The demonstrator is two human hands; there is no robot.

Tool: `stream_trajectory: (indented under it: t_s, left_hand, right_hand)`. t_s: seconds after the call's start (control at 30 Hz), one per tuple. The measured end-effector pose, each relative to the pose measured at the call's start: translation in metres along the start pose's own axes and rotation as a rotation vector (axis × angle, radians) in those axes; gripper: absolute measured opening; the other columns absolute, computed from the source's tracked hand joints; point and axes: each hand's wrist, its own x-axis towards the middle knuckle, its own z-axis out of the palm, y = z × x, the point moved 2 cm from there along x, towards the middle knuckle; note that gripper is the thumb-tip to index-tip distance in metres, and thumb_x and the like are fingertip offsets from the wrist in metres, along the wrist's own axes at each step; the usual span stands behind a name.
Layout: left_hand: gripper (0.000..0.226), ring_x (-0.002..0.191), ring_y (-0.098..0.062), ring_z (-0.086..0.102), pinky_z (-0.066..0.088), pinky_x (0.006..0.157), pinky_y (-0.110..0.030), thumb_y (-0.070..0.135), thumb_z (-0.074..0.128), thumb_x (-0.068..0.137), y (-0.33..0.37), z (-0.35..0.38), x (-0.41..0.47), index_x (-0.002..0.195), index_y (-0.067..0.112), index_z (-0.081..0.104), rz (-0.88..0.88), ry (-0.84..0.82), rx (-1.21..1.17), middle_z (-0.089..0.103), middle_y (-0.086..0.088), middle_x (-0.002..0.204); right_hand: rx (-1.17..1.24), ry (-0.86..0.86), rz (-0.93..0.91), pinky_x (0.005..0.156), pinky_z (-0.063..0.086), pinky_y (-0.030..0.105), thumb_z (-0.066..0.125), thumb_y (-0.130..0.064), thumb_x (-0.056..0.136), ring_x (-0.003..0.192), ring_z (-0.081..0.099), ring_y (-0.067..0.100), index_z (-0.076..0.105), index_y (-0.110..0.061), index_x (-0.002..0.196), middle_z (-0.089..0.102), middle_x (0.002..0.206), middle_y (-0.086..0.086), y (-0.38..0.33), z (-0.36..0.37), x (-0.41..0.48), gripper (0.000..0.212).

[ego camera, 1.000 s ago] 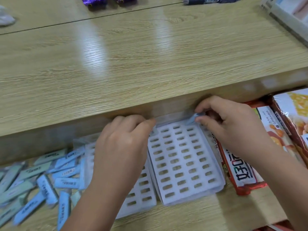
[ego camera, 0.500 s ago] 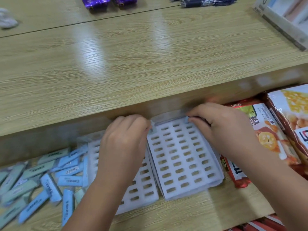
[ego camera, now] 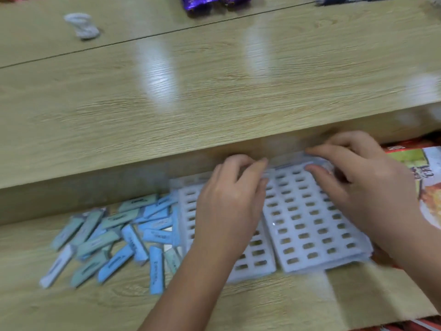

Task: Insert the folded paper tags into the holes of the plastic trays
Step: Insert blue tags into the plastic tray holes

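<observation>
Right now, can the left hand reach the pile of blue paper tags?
Probably yes. The paper tags lie loose on the table just left of the left hand, beside the tray under it, with nothing between. It seems busy at the tray's far edge, though.

You can read nothing for certain here, because motion blur smears every mark. The snack packet (ego camera: 426,172) at the right edge carries large dark characters, too blurred to make out. The paper tags (ego camera: 156,235) at lower left bear dark print, likewise illegible.
</observation>
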Motion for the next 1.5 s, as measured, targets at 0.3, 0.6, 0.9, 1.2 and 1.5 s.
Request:
stream_trajectory:
  t_s: [0.3,0.6,0.9,1.2,1.5]
  left_hand:
    - [0.019,0.085,-0.02,0.063,0.053,0.07,-0.041,0.026,0.06,0.094,-0.113,-0.109,-0.09,0.103,0.016,0.072,-0.287,0.093,0.024,0.065,0.004,0.097]
    - [0.028,0.083,-0.02,0.062,0.047,0.056,-0.028,0.034,0.085,0.069,-0.174,-0.125,-0.158,0.094,0.026,0.074,-0.427,-0.217,0.238,0.062,0.008,0.092]
    - [0.011,0.095,-0.006,0.045,0.04,0.078,-0.025,0.028,0.073,0.076,-0.195,-0.12,-0.153,0.081,0.031,0.063,-0.58,-0.122,-0.06,0.048,0.018,0.093]
    - [0.004,0.071,-0.007,0.067,0.052,0.062,-0.033,0.045,0.054,0.09,-0.174,-0.13,-0.124,0.091,0.044,0.051,-0.641,-0.015,-0.518,0.069,0.019,0.088]
    - [0.014,0.063,-0.007,0.062,0.052,0.057,-0.042,0.044,0.044,0.092,-0.092,-0.11,-0.068,0.098,0.05,0.055,-0.539,-0.08,-0.592,0.071,0.018,0.087]
  right_hand:
    - [0.336,-0.291,-0.122,0.069,0.051,0.029,0.067,-0.037,0.087,0.087,0.064,0.016,0.074,-0.025,0.101,0.07,0.095,-0.012,-0.182,0.056,0.0,0.02]
    - [-0.259,-0.614,-0.236,0.064,0.038,0.035,0.088,-0.033,0.054,0.072,0.058,0.025,0.064,-0.023,0.066,0.06,0.063,-0.005,-0.259,0.111,0.004,0.028]
    - [-0.268,-0.571,-0.148,0.069,0.031,0.034,0.063,-0.04,0.075,0.081,0.056,0.022,0.068,-0.026,0.075,0.065,0.069,-0.007,-0.276,0.12,0.015,0.015]
    - [0.316,-0.446,-0.014,0.07,0.045,0.033,0.043,-0.039,0.097,0.083,0.058,0.012,0.063,-0.03,0.106,0.061,0.088,-0.014,-0.257,0.084,0.026,0.024]
    - [0.633,-0.373,0.253,0.072,0.043,0.006,0.049,-0.033,0.097,0.087,0.06,-0.008,0.051,-0.058,0.113,0.058,0.103,-0.031,-0.146,0.015,0.011,0.03]
